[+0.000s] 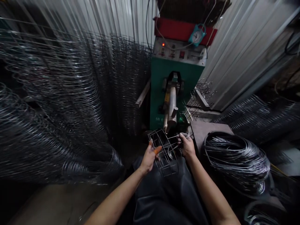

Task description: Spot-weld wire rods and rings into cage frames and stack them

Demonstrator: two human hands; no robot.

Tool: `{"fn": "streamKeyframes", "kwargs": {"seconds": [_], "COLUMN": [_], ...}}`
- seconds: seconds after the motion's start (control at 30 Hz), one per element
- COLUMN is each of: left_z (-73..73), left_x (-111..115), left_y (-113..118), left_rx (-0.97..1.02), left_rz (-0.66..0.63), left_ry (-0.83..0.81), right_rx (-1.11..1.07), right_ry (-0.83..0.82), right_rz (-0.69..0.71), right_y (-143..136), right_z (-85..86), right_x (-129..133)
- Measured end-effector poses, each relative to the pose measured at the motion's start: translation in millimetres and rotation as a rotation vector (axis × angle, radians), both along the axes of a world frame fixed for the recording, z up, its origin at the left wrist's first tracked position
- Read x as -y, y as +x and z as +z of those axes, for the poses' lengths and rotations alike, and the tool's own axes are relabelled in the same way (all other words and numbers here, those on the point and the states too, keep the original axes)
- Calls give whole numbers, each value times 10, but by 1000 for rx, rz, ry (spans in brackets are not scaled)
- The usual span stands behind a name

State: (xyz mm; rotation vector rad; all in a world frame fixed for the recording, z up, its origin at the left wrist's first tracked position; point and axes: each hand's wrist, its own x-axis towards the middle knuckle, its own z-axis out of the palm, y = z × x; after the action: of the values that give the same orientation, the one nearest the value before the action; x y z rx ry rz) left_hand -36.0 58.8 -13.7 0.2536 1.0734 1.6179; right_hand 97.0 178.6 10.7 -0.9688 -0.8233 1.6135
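My left hand (147, 160), with orange covers on its thumb and a finger, is closed on the side of a small wire rack (166, 153) of crossed metal rods. The rack is tilted over my lap, just below the tip of a machine's metal arm (172, 101). My right hand (187, 146) pinches a thin metal wire (173, 136) at the rack's right side; the wire reaches left towards the arm's tip. Whether wire and rack touch, I cannot tell. A dark apron (164, 200) covers my lap beneath the rack.
Ahead stands a green machine (157, 90) with a lit red lamp (163, 44) and a blue clock (197, 35). Tall stacks of wire rings (77, 87) crowd the left. At right, a container (206, 153) holds many bent wires (241, 156). More wire racks (193, 100) lie beside the machine.
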Motion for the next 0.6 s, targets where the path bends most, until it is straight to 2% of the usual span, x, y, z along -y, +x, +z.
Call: {"fn": "streamKeyframes", "kwargs": {"seconds": [0.23, 0.6], "left_z": [11, -7], "left_x": [-198, -325], "left_y": [-9, -73], "left_rx": [0, -70], "left_rz": [19, 5], "left_ry": [-18, -53], "right_rx": [15, 47], "right_ry": [-14, 11], "right_rz": [-1, 32], "right_y": [-47, -119], "right_z": [-67, -127], "right_x": [-221, -383]}}
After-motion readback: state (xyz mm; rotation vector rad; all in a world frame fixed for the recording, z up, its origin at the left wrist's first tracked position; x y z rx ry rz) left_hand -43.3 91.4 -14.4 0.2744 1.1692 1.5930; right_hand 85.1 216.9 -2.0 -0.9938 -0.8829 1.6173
